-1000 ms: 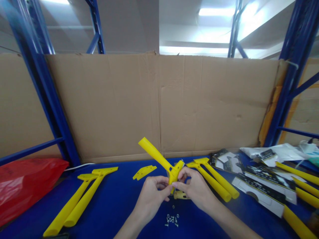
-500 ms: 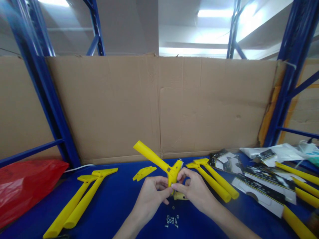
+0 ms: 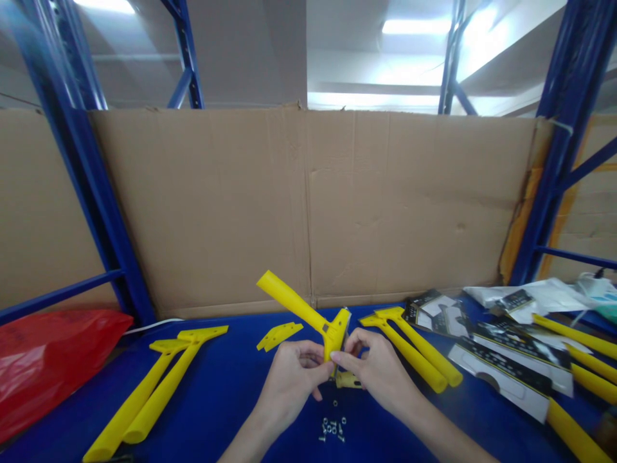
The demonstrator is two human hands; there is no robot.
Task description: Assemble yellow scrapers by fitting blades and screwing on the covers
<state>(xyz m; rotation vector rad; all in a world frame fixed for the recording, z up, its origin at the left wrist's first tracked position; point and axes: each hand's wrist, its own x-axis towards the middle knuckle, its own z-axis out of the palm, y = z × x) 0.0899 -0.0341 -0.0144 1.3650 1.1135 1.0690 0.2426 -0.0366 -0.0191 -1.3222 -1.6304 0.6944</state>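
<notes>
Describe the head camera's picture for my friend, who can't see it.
A person's left hand and right hand hold a yellow T-shaped tool over a blue table. Small metal screws and nuts lie nearer the viewer, similar tools lie on both sides, and tall cardboard stands behind.

Backdrop: upright brown cardboard (image 3: pixel 216 206), creased | Frame: blue metal posts (image 3: pixel 94 199), both sides | Surface: blue tabletop (image 3: pixel 226 379) | Light: ceiling strip lights (image 3: pixel 417 26), lit
</notes>
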